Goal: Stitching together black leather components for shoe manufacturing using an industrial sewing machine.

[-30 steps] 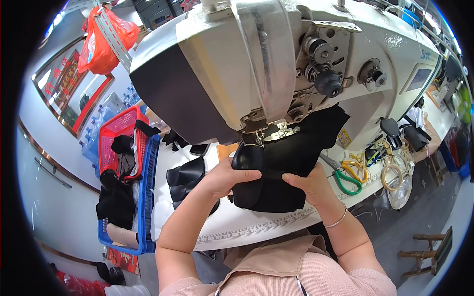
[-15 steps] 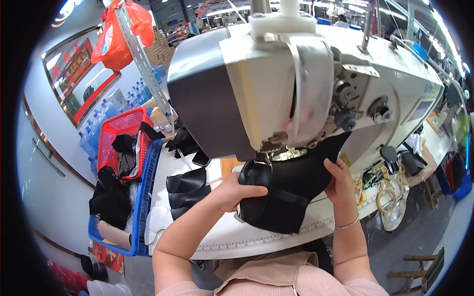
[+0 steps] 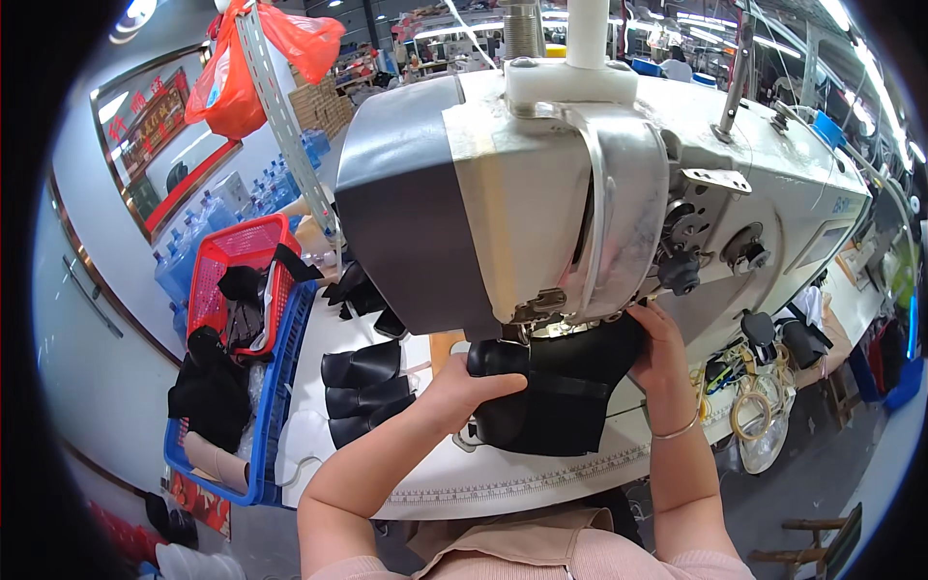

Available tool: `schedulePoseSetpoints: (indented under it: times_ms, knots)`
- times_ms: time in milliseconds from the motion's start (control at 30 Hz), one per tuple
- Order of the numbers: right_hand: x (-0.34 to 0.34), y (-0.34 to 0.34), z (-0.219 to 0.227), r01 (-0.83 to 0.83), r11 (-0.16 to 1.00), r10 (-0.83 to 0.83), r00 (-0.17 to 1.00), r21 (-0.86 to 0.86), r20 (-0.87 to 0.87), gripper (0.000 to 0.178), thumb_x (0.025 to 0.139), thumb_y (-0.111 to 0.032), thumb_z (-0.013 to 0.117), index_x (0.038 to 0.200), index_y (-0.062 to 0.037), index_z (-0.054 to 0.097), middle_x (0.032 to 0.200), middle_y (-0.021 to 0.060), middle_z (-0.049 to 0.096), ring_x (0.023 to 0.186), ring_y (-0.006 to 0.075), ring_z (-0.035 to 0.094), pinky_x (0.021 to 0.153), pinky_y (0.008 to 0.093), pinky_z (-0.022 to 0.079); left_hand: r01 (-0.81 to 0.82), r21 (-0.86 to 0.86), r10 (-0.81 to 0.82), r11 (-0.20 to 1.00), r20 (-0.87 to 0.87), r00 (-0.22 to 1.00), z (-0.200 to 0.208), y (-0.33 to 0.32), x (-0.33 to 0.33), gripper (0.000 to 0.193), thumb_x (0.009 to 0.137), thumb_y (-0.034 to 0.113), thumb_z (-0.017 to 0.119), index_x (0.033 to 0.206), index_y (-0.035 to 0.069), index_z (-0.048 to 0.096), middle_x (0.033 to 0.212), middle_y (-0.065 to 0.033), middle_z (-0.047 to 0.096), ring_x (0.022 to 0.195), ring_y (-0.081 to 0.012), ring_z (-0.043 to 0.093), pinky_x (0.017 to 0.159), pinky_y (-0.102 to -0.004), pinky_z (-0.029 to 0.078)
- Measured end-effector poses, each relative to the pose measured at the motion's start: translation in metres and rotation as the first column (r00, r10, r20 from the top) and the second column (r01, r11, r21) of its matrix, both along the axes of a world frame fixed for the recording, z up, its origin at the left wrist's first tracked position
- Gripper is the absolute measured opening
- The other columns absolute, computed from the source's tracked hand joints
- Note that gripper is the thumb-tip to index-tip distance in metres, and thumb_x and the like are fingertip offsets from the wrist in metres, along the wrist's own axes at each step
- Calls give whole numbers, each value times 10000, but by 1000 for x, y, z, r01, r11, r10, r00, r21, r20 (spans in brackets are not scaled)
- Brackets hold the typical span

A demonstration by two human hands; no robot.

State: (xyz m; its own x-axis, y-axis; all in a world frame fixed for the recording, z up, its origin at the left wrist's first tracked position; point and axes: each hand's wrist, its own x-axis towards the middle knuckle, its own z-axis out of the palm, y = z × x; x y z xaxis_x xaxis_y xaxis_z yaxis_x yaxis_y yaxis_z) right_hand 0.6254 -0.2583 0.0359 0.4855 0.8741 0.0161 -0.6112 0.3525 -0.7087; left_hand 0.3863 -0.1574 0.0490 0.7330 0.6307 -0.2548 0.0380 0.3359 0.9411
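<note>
A black piece of leather and cloth (image 3: 556, 416), curved like part of a shoe upper, lies under the needle area of a large white and grey sewing machine (image 3: 406, 203). My left hand (image 3: 469, 391) grips its left edge, thumb on top of the shiny part and fingers hidden underneath. On its far right edge, my right hand (image 3: 665, 348) holds the material close below the machine head, with the fingertips partly hidden. Along the near edge of the white machine table (image 3: 464, 495) runs a printed ruler strip.
Several black leather pieces (image 3: 362, 369) lie left of my left forearm. Farther left, a red basket (image 3: 224, 253) and a blue crate (image 3: 253, 474) hold black material. Rolls of tape (image 3: 752, 414) hang at the right. A wooden stool (image 3: 812, 541) stands lower right.
The black piece has turned slightly and shifted under the machine, its near edge now more level. My right hand has moved a little farther away along its edge; my left keeps its grip.
</note>
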Motion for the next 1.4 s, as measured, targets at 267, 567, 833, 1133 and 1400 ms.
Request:
schedulePoseSetpoints:
  times_ms: [267, 567, 833, 1133, 1400]
  knots:
    - [15, 37, 5, 17, 998, -18, 1000, -58, -19, 135, 835, -68, 501, 949, -35, 565, 847, 55, 623, 766, 170, 626, 670, 305, 525, -55, 37, 55, 998, 15, 998, 4, -2, 9, 318, 721, 146, 726, 963, -9, 589, 857, -69, 612, 753, -139, 590, 687, -272, 482]
    - [21, 56, 10, 67, 990, -69, 998, -127, -14, 192, 852, -151, 479, 992, -60, 573, 909, 55, 602, 800, 172, 595, 682, 320, 504, -71, -17, 71, 997, 13, 997, 11, 2, 13, 283, 742, 124, 705, 975, 11, 591, 905, -51, 606, 802, -135, 579, 720, -275, 468]
    - [-27, 3, 9, 446, 719, -467, -258, 533, 846, 147, 723, -53, 651, 864, -52, 609, 865, 77, 573, 852, 263, 493, 810, 370, 366, -96, 49, 93, 994, 60, 994, 14, -1, 12, 316, 745, 126, 700, 1009, -9, 590, 929, -71, 608, 825, -135, 573, 750, -271, 457]
    - [-39, 0, -7, 376, 925, -345, 892, -56, 292, 226, 817, -125, 645, 999, -5, 587, 994, 29, 540, 910, 97, 494, 803, 235, 410, -19, 73, 17, 997, 31, 999, 13, 4, 10, 317, 745, 127, 698, 1017, 0, 593, 943, -58, 608, 870, -134, 558, 801, -274, 429]
    - [-23, 14, 4, 43, 995, 0, 901, -89, 434, 82, 774, -76, 676, 819, -29, 626, 749, 8, 629, 632, 70, 569, 584, 215, 462, 8, 224, 19, 975, -117, 993, 23, 4, 8, 423, 727, 138, 719, 1084, -12, 549, 1001, -88, 590, 913, -153, 545, 840, -278, 418]
